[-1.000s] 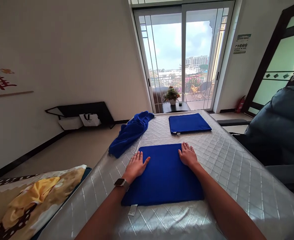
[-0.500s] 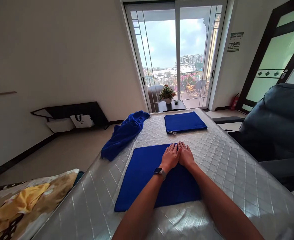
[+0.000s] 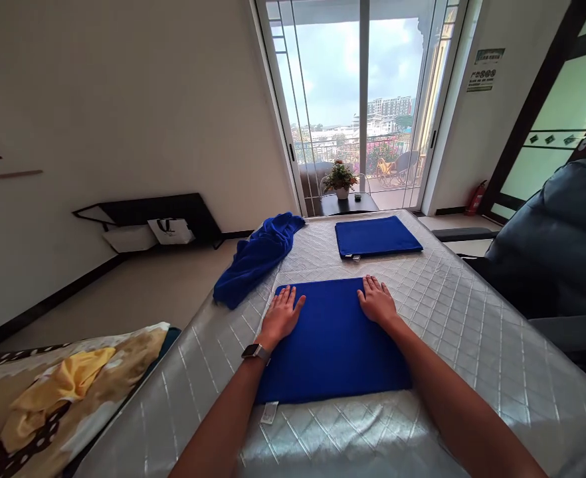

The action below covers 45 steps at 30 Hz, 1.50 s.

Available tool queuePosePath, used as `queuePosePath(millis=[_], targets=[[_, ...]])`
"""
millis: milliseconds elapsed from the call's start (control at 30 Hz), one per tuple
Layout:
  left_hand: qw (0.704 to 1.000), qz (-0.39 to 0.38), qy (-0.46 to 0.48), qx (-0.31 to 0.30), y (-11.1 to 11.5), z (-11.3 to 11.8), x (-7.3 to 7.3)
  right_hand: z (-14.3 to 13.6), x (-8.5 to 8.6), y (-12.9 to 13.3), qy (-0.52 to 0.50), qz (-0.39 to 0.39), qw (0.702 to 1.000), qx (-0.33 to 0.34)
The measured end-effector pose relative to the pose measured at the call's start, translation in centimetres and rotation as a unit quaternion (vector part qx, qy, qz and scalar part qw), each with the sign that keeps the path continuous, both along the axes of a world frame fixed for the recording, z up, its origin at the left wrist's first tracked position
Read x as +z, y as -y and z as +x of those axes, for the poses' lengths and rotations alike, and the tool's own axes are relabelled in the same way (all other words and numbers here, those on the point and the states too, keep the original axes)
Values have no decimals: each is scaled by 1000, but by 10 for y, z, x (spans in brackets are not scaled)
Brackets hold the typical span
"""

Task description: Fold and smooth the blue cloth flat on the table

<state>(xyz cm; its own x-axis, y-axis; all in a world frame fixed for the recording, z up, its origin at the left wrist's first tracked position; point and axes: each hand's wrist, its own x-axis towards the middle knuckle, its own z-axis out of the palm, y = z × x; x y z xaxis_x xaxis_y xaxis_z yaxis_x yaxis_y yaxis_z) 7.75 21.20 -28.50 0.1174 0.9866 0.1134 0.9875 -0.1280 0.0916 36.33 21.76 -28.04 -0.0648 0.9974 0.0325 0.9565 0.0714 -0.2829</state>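
Observation:
A flat, folded blue cloth (image 3: 330, 345) lies on the quilted silver mattress cover (image 3: 472, 358) in front of me, with a white tag (image 3: 269, 413) sticking out at its near left corner. Flat on the cloth's far left corner rests my left hand (image 3: 280, 315), fingers stretched out, a watch on the wrist. My right hand (image 3: 377, 300) lies palm down on the far right corner, fingers also spread. Neither hand grips anything. Beyond them sits a second folded blue cloth (image 3: 377, 236), and a crumpled blue cloth (image 3: 260, 255) drapes over the left edge.
At lower left is a patterned bedcover (image 3: 138, 358) with a yellow cloth (image 3: 76, 375) on it. A dark armchair (image 3: 557, 232) stands at the right. Past the far edge, a small table (image 3: 353, 204) holds a potted plant (image 3: 341, 179) before the glass door.
My left hand has slid from beside the right hand to the cloth's far left corner. My right hand stays at the far right corner. The white tag now shows at the near left.

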Motion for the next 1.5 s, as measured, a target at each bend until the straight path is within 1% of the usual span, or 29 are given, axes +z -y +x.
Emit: queuePosePath(millis=[67, 167, 267, 800, 1100, 1200, 1333, 1433, 1500], targets=[[1000, 5, 2, 20, 0, -19, -3, 0, -1, 0, 5, 1, 1000, -2], [999, 20, 16, 30, 1, -30, -6, -1, -3, -1, 13, -4, 1000, -4], [999, 27, 26, 34, 2, -28, -6, -1, -3, -2, 21, -11, 1000, -6], [998, 13, 45, 41, 8, -21, 0, -2, -6, -2, 55, -8, 998, -14], [997, 17, 59, 37, 9, -22, 0, -6, 3, 4, 67, -19, 997, -19], [998, 18, 55, 38, 9, -22, 0, -8, 9, 10, 71, -2, 997, -25], [998, 23, 53, 37, 7, -22, -2, -8, 15, 28, 74, 27, 997, -3], [998, 33, 51, 32, 6, -23, -4, -9, 16, 43, 70, 10, 997, 10], [998, 35, 49, 32, 5, -23, -4, -9, 14, 51, 71, 0, 997, 17]])
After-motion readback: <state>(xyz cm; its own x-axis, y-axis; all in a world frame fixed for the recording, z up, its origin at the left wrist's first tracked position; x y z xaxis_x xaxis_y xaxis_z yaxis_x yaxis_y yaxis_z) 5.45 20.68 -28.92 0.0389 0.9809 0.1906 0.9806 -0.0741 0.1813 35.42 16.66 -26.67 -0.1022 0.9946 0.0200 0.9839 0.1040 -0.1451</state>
